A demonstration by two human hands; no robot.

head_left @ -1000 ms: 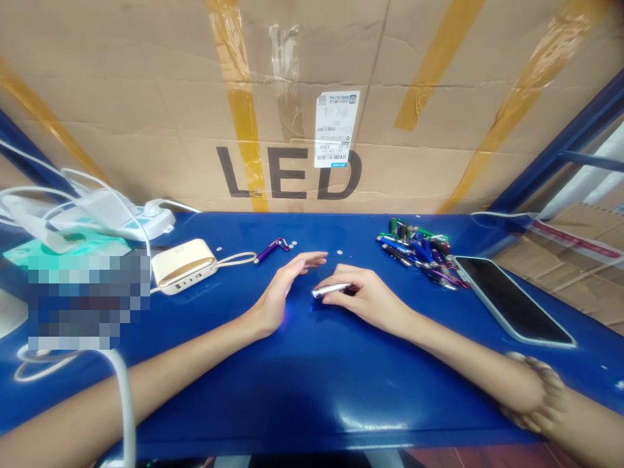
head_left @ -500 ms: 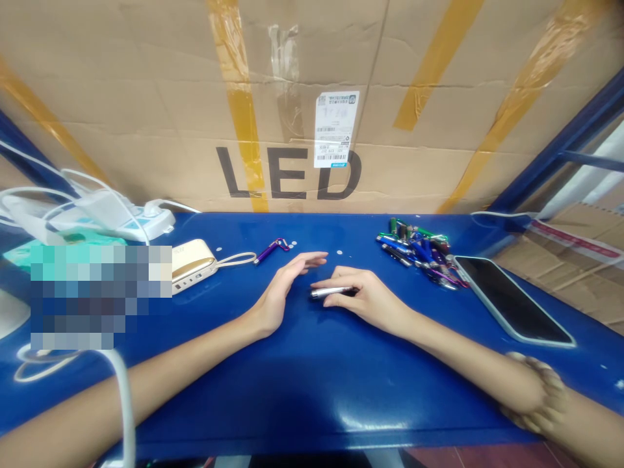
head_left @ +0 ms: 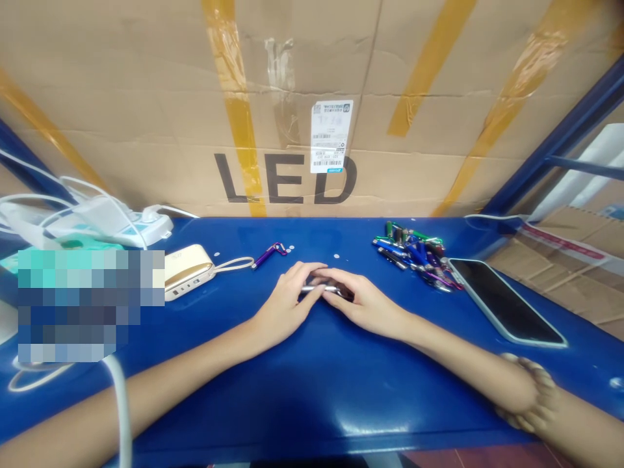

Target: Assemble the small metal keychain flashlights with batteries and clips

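A slim silver tube, which looks like a small keychain flashlight (head_left: 319, 288), lies level between both hands above the middle of the table. My left hand (head_left: 285, 302) is closed on its left end, thumb in front and fingers behind. At the other end, my right hand (head_left: 365, 302) pinches it with thumb and fingertips, and the fingers partly hide a dark or shiny end. The fingertips of the two hands meet around it. Beyond my left hand lies a purple keychain flashlight (head_left: 266, 255) with a carabiner clip.
A pile of coloured flashlights (head_left: 416, 250) lies back right, beside a phone (head_left: 507, 302). On the left are a cream power bank (head_left: 188, 270) with a strap, a white power strip (head_left: 151, 227) and cables. A large cardboard box (head_left: 414, 65) walls off the blue table's (head_left: 302, 403) back.
My left hand has moved right and closed on the silver flashlight's left end. My right hand still holds the other end. The view has shifted slightly.
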